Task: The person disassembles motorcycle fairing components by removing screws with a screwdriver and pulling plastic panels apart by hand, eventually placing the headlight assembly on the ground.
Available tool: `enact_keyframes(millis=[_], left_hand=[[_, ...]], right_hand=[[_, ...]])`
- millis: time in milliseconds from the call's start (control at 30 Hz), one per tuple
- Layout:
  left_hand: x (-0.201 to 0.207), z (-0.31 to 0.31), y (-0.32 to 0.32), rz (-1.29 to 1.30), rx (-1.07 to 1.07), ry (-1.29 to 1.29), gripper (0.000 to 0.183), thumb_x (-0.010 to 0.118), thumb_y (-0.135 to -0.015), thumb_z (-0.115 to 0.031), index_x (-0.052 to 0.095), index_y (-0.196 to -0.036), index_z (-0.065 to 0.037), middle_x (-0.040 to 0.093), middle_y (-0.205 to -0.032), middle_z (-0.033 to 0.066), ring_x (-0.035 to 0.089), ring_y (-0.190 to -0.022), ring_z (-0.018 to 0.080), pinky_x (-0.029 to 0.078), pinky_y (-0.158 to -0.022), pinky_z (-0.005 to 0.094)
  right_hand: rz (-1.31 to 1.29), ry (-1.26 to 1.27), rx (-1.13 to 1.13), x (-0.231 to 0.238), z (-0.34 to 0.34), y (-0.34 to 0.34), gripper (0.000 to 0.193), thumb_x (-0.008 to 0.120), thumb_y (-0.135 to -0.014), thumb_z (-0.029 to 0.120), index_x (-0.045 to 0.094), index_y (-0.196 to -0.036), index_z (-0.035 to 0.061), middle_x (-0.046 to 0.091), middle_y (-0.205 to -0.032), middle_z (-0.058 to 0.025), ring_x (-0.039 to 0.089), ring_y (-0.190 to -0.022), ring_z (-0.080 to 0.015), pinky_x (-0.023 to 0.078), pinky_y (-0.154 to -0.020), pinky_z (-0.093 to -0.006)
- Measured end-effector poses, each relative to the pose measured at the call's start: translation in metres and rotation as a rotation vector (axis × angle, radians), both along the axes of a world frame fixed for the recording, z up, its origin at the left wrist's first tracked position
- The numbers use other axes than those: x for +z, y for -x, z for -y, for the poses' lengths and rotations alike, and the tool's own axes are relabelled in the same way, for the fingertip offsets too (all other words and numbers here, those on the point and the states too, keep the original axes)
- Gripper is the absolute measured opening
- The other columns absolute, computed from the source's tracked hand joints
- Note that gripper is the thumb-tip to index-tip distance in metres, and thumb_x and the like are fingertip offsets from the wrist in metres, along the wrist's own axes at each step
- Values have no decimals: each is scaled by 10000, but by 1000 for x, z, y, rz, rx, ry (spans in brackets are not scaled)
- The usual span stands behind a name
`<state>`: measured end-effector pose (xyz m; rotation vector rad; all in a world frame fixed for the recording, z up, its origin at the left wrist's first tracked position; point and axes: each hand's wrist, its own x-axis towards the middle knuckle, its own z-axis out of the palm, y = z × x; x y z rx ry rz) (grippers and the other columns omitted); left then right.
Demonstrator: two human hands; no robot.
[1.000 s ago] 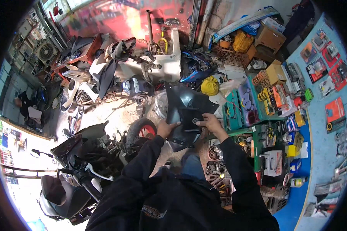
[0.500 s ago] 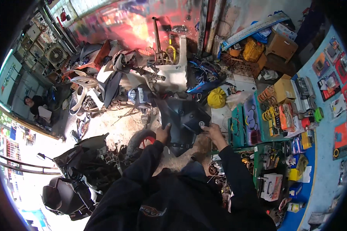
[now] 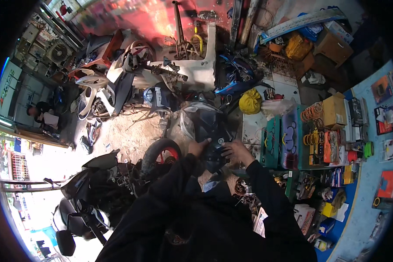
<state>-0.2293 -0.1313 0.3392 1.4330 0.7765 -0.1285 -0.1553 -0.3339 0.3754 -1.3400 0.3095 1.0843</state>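
A dark motorcycle front fairing (image 3: 210, 124) with a small round emblem is held before my body. Pale, clear-looking headlamp glass shows along its far left side. My left hand (image 3: 198, 148) is closed on the near left of the fairing, its thumb laid over the surface. On the other side my right hand (image 3: 237, 152) grips close to the emblem, with bent fingers on the dark plastic. The undersides of both hands are hidden.
On my left stands a dark motorcycle (image 3: 91, 179); a red-rimmed wheel (image 3: 163, 155) is beside my left forearm. To the right, shelves hold coil springs (image 3: 312, 139) and boxes. A yellow bundle (image 3: 250, 101) lies beyond my right hand. A person (image 3: 43, 115) sits far left.
The fairing has tilted and turned, so its headlamp glass now shows on the far left. Both hands have come closer together, the left one moving right. The view has shifted a little.
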Motion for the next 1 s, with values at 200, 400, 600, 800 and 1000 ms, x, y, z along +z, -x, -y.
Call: enact_keyframes(millis=[200, 400, 600, 800, 1000], left_hand=[[9, -24, -37, 98, -84, -46, 483, 774, -714, -285, 597, -1003, 59, 666, -853, 132, 656, -706, 202, 538, -624, 332], [25, -58, -81, 101, -114, -122, 455, 711, -772, -348, 628, -952, 61, 671, -843, 145, 659, -691, 211, 522, -636, 333], [-12, -119, -137, 72, -4, -139, 478, 628, -836, -406, 639, -932, 62, 667, -834, 164, 652, -752, 208, 494, -663, 329], [-22, -143, -183, 129, -62, 80, 571, 575, -876, -433, 545, -1131, 77, 625, -1051, 137, 586, -928, 214, 449, -823, 321], [-6, -129, -222, 160, -84, 236, 354, 629, -865, -252, 577, -1066, 35, 655, -907, 94, 610, -823, 192, 480, -722, 325]], right_hand=[[461, 585, 279, 7, -16, -51, 385, 726, -740, 364, 628, -906, 30, 624, -688, -42, 563, -521, -132, 412, -448, -242], [354, 377, 174, -6, -44, -89, 262, 690, -796, 260, 627, -922, 39, 613, -738, -14, 552, -555, -116, 414, -490, -262], [246, 216, -151, 16, -81, -145, 324, 688, -803, 304, 613, -1001, 58, 611, -887, -26, 560, -783, -151, 443, -702, -335], [0, 134, -285, -16, -102, -178, 346, 714, -788, 261, 599, -1022, 33, 605, -857, -37, 594, -823, -162, 455, -723, -309], [137, -57, -372, -28, -99, -201, 327, 690, -812, 213, 600, -1050, 7, 637, -947, -49, 601, -807, -150, 474, -735, -299]])
